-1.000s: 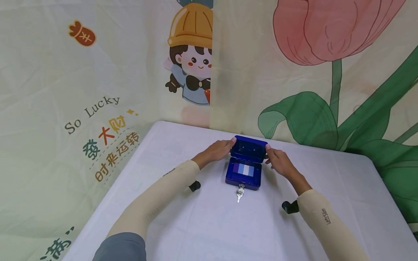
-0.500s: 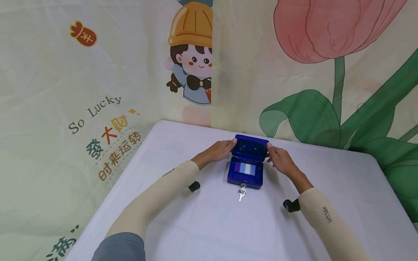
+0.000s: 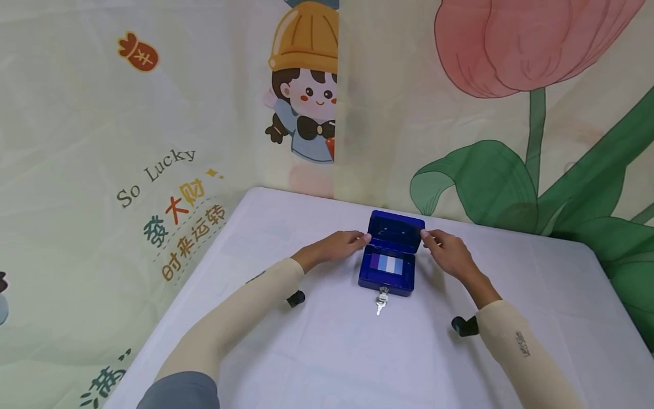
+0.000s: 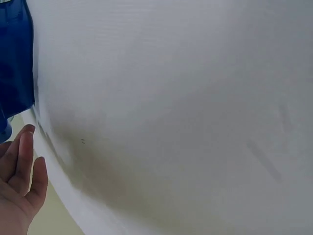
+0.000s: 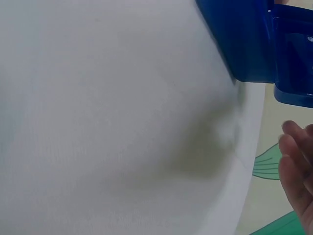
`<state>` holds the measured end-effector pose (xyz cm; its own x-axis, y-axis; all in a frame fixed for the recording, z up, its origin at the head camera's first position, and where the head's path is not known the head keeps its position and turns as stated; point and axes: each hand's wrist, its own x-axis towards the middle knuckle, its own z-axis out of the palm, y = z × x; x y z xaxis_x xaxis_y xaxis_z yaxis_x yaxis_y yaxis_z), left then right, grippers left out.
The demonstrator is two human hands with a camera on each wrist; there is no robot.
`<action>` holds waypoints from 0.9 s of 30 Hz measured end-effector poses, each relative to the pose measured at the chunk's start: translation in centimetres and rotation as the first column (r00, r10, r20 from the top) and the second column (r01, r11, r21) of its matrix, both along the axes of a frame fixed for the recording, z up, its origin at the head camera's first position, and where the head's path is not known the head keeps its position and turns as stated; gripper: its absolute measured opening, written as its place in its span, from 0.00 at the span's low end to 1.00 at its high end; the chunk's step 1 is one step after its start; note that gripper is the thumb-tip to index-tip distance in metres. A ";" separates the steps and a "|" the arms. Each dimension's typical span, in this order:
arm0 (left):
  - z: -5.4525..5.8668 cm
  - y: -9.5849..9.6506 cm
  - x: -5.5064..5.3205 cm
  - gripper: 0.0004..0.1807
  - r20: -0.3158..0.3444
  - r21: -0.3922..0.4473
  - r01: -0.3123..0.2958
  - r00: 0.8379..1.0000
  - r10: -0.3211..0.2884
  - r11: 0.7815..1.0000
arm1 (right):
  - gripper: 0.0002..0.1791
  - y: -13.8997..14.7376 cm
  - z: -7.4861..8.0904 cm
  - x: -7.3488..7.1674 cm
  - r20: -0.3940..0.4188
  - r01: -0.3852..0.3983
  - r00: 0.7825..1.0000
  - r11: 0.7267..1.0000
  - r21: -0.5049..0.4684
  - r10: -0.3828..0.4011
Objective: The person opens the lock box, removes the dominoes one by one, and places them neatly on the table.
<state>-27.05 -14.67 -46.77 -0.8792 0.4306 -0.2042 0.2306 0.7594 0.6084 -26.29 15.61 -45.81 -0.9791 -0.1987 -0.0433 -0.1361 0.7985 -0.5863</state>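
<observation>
The hand [image 5: 299,171], its visible fingers apart from the lid [image 5: 293,73], is near the blue box [image 5: 239,39] on the desk [image 5: 122,98].

Deep blue on the box [image 3: 385,287] and on its lid [image 3: 396,232], inside as well. Side-by-side stripes of purple, light blue and white across the card [image 3: 386,264] in the box. Silver on the keys [image 3: 381,303]. Plain white over the bench [image 3: 347,346]. Beige on the left sleeve [image 3: 240,315] and on the right sleeve [image 3: 511,341], with small dark lettering on both. Pale cream to light green on the backdrop [image 3: 219,74], patterned with a pink flower [image 3: 531,48], green leaves [image 3: 485,184] and a cartoon child [image 3: 306,96] in a yellow hat [image 3: 304,38].
</observation>
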 end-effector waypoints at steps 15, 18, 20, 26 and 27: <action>-1.5 -0.7 1.5 0.57 -0.014 -0.011 0.137 0.990 -0.138 0.990 | 0.22 -0.1 0.9 1.6 -0.119 0.065 0.991 0.997 0.043 -0.059; -1.6 -0.6 1.8 0.60 -0.017 -0.016 0.134 0.991 -0.134 0.991 | 0.21 -0.5 1.2 2.0 -0.127 0.041 0.991 0.998 0.050 -0.034; -1.7 -0.6 1.9 0.60 -0.025 -0.014 0.139 0.990 -0.139 0.990 | 0.20 -1.0 1.4 2.3 -0.127 0.015 0.992 0.999 0.052 -0.008; -2.1 -0.6 1.9 0.62 -0.067 -0.041 0.187 0.980 -0.190 0.981 | 0.21 -2.6 2.2 3.0 -0.107 -0.076 0.991 0.992 0.098 0.086; -2.1 -0.6 1.9 0.62 -0.076 -0.045 0.196 0.977 -0.199 0.980 | 0.21 -2.9 2.3 3.1 -0.101 -0.087 0.990 0.990 0.109 0.098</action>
<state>-25.13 -15.30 -48.90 -0.7914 0.5911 -0.1562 0.4248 0.7153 0.5549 -23.19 12.74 -43.50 -0.9568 -0.2886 0.0344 -0.2692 0.8356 -0.4789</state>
